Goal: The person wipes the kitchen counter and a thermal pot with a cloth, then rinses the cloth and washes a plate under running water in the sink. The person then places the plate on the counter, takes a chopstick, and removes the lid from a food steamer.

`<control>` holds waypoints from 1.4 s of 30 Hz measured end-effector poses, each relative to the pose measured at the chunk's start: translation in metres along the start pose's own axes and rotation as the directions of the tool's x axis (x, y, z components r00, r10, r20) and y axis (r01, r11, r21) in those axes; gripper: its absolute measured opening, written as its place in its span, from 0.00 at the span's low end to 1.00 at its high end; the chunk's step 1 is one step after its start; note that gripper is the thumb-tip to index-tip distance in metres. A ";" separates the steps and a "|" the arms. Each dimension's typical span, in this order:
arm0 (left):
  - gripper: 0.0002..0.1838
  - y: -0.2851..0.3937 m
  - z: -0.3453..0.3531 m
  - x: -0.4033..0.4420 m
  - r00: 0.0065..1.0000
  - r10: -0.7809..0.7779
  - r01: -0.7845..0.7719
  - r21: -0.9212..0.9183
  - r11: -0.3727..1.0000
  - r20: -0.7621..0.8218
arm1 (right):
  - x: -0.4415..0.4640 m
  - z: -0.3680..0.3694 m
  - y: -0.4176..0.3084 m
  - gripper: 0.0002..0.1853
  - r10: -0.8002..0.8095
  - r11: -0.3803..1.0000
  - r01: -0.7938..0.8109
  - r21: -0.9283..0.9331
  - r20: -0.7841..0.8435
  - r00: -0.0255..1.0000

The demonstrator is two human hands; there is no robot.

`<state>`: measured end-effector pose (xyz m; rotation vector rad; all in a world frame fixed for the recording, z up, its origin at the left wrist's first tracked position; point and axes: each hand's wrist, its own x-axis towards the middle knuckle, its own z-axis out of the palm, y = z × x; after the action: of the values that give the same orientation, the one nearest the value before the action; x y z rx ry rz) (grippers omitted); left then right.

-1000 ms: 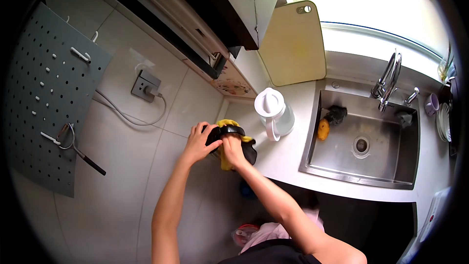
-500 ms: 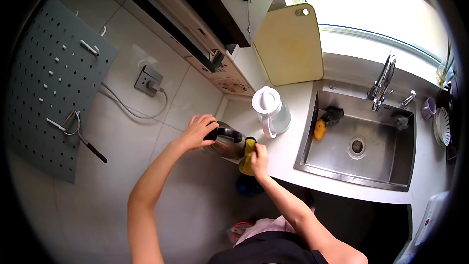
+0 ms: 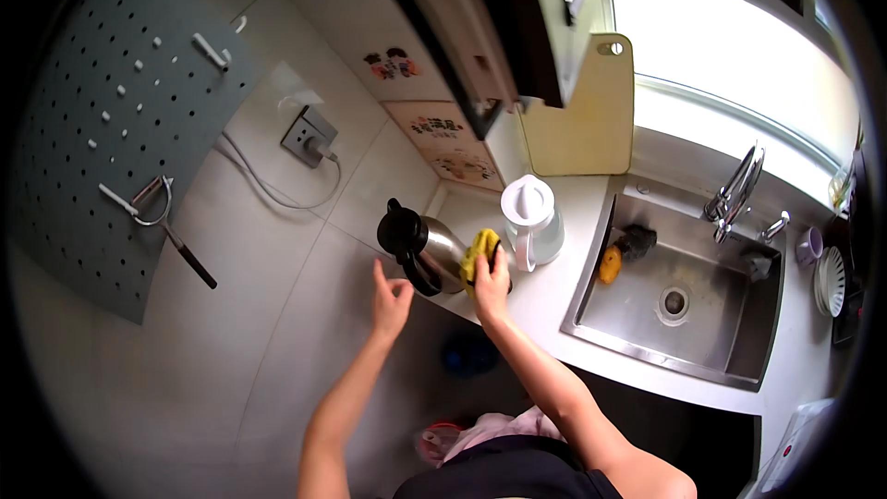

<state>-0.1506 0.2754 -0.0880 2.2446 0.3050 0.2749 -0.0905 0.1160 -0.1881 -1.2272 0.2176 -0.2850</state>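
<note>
Okay so the steel jug [image 3: 445,246] is sitting on the counter's [image 3: 550,319] left end. Left hand's [image 3: 392,308] fingers are hanging free just beside its black handle [image 3: 421,273], gripping nothing; right hand [image 3: 492,290] is clutching a yellow cloth [image 3: 479,253] at the jug's right.

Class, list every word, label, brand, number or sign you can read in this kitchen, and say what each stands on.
Decorated wall panel: dark characters, too small and blurred to quote reliably.
White object at the lower right: a red mark, too small to read.
Metal flask and clear pitcher: no lettering can be made out.
No text here is clear enough to quote.
</note>
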 end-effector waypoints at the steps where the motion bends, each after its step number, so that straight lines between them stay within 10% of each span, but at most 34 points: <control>1: 0.45 -0.007 0.012 0.001 0.997 -0.078 0.079 -0.113 0.990 0.017 | 0.007 0.018 -0.009 0.25 -0.009 1.000 0.008 0.028 0.041 0.999; 3: 0.46 -0.012 0.026 0.005 0.996 -0.085 0.081 -0.395 0.915 0.007 | 0.003 0.049 -0.059 0.29 0.036 0.879 -0.151 0.452 0.253 0.967; 5: 0.47 0.011 0.034 0.005 1.000 -0.025 0.018 -0.684 0.729 0.000 | 0.004 0.074 -0.075 0.29 -0.033 0.883 -0.172 0.436 0.424 0.905; 7: 0.44 0.030 0.038 0.003 0.992 0.062 -0.098 -0.362 0.927 -0.109 | 0.012 0.081 -0.067 0.28 -0.237 0.912 0.379 -0.156 0.552 0.800; 8: 0.42 0.013 0.042 0.003 0.976 0.137 -0.171 -0.207 0.963 -0.168 | 0.015 0.078 -0.066 0.26 -0.473 0.587 0.740 -0.329 0.602 0.644; 9: 0.41 -0.004 0.044 0.010 0.949 0.231 -0.245 -0.039 0.969 -0.213 | 0.021 0.083 -0.058 0.26 -0.479 0.576 0.748 -0.330 0.606 0.635; 13: 0.39 0.001 0.024 0.004 0.993 0.016 -0.044 -0.233 0.971 -0.121 | 0.039 0.096 -0.012 0.23 -0.199 0.830 0.360 -0.426 0.377 0.904; 15: 0.38 -0.007 0.015 0.013 0.996 0.069 -0.083 -0.279 0.957 -0.060 | 0.057 0.095 0.011 0.23 -0.140 0.912 0.276 -0.303 0.402 0.905; 19: 0.38 -0.016 0.012 0.017 0.995 0.071 -0.092 -0.356 0.930 -0.071 | 0.084 0.069 0.095 0.27 0.385 0.894 -0.448 -0.002 0.514 0.766; 25: 0.37 -0.013 0.014 0.012 0.994 0.069 -0.096 -0.388 0.917 -0.084 | 0.051 0.025 0.150 0.35 0.542 0.833 -0.531 -0.156 0.421 0.728; 27: 0.37 -0.016 0.014 0.017 0.992 0.071 -0.105 -0.365 0.925 -0.105 | 0.027 0.036 0.058 0.35 0.604 0.789 -0.591 -0.165 0.377 0.702; 29: 0.37 -0.030 0.016 0.028 0.979 0.146 -0.182 -0.278 0.943 -0.144 | 0.018 0.061 0.027 0.29 0.098 0.991 -0.124 0.043 0.383 0.918; 31: 0.37 -0.037 0.017 0.033 0.960 0.213 -0.245 -0.183 0.952 -0.181 | 0.036 0.076 0.020 0.25 -0.207 0.906 0.335 -0.260 0.418 0.885; 35: 0.37 -0.009 0.005 0.030 0.992 0.081 -0.110 -0.361 0.926 -0.095 | 0.102 0.087 0.042 0.17 0.014 0.990 -0.101 0.095 0.652 0.758; 36: 0.37 -0.007 0.006 0.030 0.993 0.067 -0.099 -0.380 0.920 -0.097 | 0.119 0.088 0.047 0.16 -0.256 0.964 0.219 0.149 0.732 0.631; 37: 0.37 -0.009 0.008 0.029 0.994 0.058 -0.090 -0.384 0.919 -0.093 | 0.127 0.089 0.048 0.17 0.288 0.924 -0.379 -0.042 0.730 0.620; 39: 0.35 -0.010 0.009 0.030 0.996 0.009 -0.049 -0.472 0.880 -0.087 | 0.151 0.088 0.094 0.19 0.552 0.747 -0.636 -0.193 0.713 0.432; 42: 0.35 -0.010 0.012 0.030 0.992 0.013 -0.069 -0.454 0.888 -0.125 | 0.121 0.072 0.083 0.22 0.675 0.637 -0.760 -0.128 0.569 0.469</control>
<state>-0.1196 0.2825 -0.1008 1.7704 0.2264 0.4554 0.0545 0.1656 -0.2444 -0.9149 0.1680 0.8260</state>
